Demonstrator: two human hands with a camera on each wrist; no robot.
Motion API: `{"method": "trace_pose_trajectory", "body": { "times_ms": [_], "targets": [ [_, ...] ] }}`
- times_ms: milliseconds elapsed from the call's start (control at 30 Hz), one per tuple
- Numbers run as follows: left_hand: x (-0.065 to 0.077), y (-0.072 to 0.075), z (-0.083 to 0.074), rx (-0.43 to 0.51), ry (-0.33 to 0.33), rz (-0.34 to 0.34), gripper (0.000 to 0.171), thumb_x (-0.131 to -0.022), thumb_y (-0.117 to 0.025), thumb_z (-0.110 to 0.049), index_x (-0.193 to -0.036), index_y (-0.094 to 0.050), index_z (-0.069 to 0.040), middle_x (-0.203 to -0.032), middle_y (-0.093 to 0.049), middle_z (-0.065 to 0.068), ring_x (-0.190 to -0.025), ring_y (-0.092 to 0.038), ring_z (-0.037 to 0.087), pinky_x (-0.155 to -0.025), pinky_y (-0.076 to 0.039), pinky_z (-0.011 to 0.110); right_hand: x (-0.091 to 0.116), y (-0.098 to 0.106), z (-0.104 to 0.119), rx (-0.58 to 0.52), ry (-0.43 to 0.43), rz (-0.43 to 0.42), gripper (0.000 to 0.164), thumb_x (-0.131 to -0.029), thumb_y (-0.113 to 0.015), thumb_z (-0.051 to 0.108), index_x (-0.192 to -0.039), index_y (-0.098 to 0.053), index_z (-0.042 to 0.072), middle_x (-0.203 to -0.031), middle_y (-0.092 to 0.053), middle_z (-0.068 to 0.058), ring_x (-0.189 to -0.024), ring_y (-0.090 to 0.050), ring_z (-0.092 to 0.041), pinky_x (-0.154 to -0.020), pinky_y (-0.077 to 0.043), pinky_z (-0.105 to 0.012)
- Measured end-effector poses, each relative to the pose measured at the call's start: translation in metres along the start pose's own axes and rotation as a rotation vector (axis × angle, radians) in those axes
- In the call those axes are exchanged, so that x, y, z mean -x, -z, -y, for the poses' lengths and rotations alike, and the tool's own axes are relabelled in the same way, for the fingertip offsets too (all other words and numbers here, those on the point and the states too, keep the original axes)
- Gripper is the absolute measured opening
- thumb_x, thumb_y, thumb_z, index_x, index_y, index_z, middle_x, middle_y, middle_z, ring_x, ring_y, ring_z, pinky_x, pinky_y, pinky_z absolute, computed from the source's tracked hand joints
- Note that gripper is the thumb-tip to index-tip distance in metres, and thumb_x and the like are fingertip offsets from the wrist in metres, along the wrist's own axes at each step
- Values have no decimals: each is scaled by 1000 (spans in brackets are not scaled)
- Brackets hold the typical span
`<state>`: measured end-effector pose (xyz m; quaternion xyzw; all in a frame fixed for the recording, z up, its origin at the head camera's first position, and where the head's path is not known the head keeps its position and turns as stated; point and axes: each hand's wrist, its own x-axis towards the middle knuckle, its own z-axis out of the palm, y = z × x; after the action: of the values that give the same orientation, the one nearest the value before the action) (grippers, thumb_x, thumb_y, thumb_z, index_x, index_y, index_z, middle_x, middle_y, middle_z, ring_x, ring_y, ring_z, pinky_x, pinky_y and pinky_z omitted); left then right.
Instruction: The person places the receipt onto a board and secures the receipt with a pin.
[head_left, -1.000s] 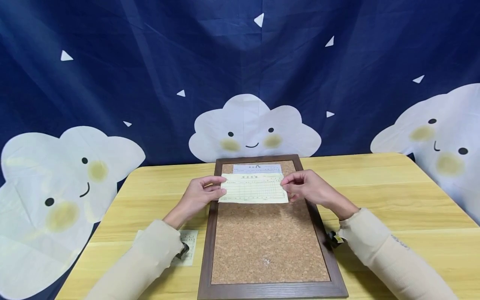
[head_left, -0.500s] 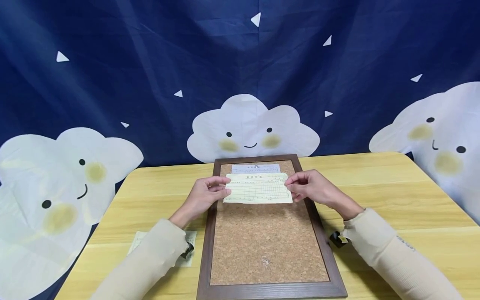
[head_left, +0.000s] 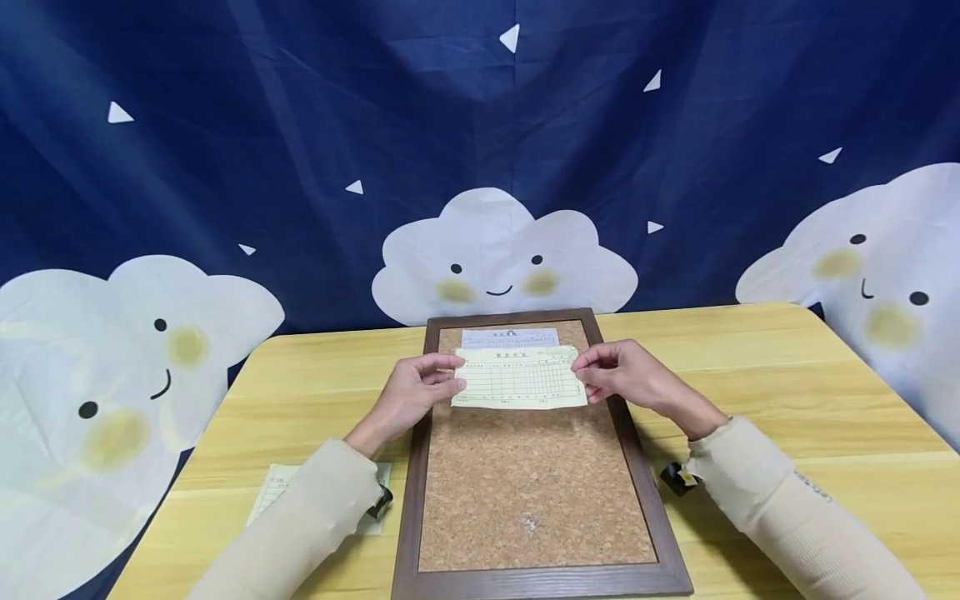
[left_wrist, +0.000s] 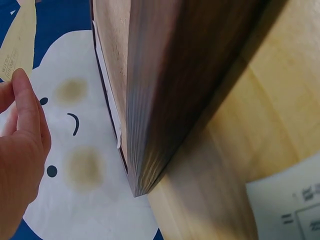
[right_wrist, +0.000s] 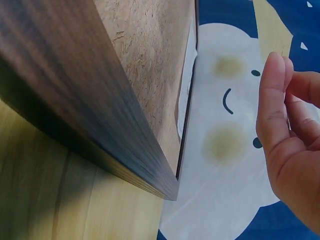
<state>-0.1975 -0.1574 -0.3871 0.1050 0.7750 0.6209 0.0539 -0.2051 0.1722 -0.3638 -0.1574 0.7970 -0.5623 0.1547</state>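
A pale yellow printed form (head_left: 519, 379) is held up above the upper part of a brown-framed cork board (head_left: 536, 492). My left hand (head_left: 408, 396) pinches its left edge between thumb and fingers. At the opposite edge, my right hand (head_left: 633, 379) pinches the slip in the same way. Both wrist views show the paper raised off the cork, with the left fingertips (left_wrist: 21, 77) and right fingertips (right_wrist: 275, 62) closed on it. Behind it, a bluish-white printed slip (head_left: 510, 337) lies at the top of the cork, its lower part hidden by the yellow form.
Another pale printed slip (head_left: 281, 483) lies on the wooden table (head_left: 300, 367) left of the board, partly covered by the left sleeve. The board's dark frame (head_left: 543, 581) stands up from the table. A blue curtain with cloud faces (head_left: 506, 250) hangs behind the far edge.
Both hands have shifted slightly to the right with the yellow form between them, mostly in the earlier half second. The board and the bluish-white slip stay in place.
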Motion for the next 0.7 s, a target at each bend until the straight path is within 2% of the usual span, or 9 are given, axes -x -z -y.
{"method": "trace_pose_trajectory", "body": {
  "times_ms": [467, 700],
  "targets": [
    [-2, -2, 2, -21, 21, -8, 32, -88, -74, -1, -118, -66, 8, -122, -65, 21, -103, -68, 24, -77, -53, 22, -5, -1, -3, -9, -17, -6, 17, -96, -59, -2, -106, -62, -15, -86, -62, -8, -71, -62, -15, -70, -59, -36],
    [-4, -3, 6, -34, 18, 7, 31, -89, -73, -1, -118, -66, 9, -125, -63, 21, -105, -67, 27, -79, -53, 22, -8, -2, -6, -10, -29, 9, 18, -96, -59, -1, -108, -62, -15, -85, -62, -10, -72, -63, -16, -70, -59, -36]
  ]
}}
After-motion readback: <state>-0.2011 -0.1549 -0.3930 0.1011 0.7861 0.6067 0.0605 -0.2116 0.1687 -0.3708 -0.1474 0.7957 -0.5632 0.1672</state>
